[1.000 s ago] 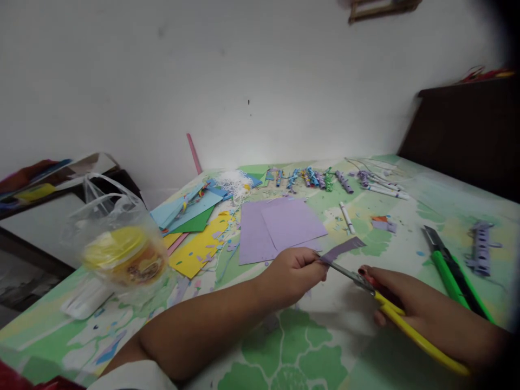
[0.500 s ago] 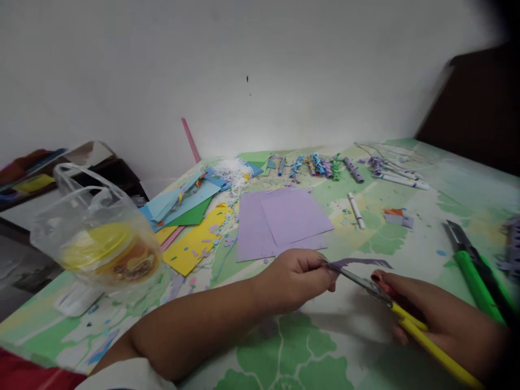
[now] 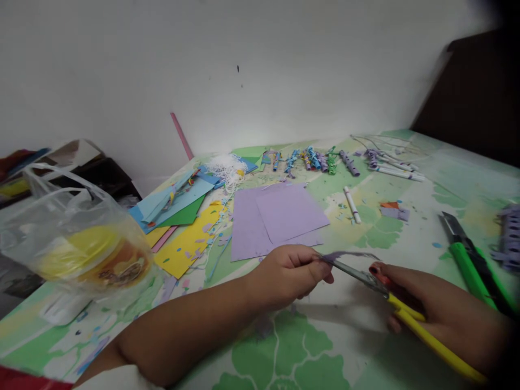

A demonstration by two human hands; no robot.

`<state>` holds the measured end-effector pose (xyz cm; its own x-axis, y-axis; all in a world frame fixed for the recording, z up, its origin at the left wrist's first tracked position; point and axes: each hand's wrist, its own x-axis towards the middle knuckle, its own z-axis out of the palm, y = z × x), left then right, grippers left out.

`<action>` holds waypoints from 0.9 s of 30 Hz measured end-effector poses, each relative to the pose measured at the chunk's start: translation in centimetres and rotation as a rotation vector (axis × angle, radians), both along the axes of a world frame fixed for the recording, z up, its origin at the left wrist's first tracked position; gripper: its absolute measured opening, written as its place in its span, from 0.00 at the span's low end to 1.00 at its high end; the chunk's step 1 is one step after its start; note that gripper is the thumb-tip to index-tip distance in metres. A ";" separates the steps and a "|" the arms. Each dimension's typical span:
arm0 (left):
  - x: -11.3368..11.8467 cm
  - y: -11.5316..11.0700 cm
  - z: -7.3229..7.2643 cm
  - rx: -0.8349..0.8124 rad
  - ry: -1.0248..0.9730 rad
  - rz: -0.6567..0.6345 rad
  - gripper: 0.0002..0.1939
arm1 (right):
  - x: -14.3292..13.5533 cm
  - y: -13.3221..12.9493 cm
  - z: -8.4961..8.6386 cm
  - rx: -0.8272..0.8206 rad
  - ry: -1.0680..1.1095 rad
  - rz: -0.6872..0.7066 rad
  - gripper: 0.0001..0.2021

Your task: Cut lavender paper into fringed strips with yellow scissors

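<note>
Near the middle, my left hand (image 3: 290,276) pinches a thin purple paper strip (image 3: 345,254), which curves to the right above the scissors. My right hand (image 3: 422,309) is closed round the yellow and red handles of the scissors (image 3: 359,275). The blades point left, their tips at the fingers of my left hand and against the strip. Behind my left hand lie two overlapping sheets of purple paper (image 3: 292,214).
A plastic bag (image 3: 93,244) holding a yellow-lidded tub stands at left. Coloured sheets (image 3: 179,254) and white string (image 3: 227,169) lie beyond it. Rolled paper pieces (image 3: 312,157), a marker (image 3: 351,206) and green cutters (image 3: 473,276) lie farther right.
The view has shifted slightly, so most things sit a little farther left and higher. The purple strip now arches more, its free end bending down toward my right hand.
</note>
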<state>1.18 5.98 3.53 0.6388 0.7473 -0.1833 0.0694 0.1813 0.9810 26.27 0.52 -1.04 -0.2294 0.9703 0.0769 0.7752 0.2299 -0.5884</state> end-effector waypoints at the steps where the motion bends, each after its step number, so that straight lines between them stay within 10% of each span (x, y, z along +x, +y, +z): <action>1: 0.0 0.0 -0.1 0.012 -0.004 0.003 0.15 | -0.1 0.0 0.3 -0.036 -0.034 0.010 0.18; 13: -0.1 0.1 1.2 0.444 0.202 -0.023 0.14 | -1.1 -0.5 1.2 -0.037 -0.076 0.038 0.11; 27: 0.0 0.1 1.4 0.497 0.258 -0.098 0.08 | -1.4 -0.3 1.3 -0.042 -0.039 0.059 0.14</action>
<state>1.19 6.11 4.91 0.6908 0.7229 0.0155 0.3115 -0.3170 0.8958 24.90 0.23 0.26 -0.2884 0.9572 0.0258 0.7838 0.2514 -0.5679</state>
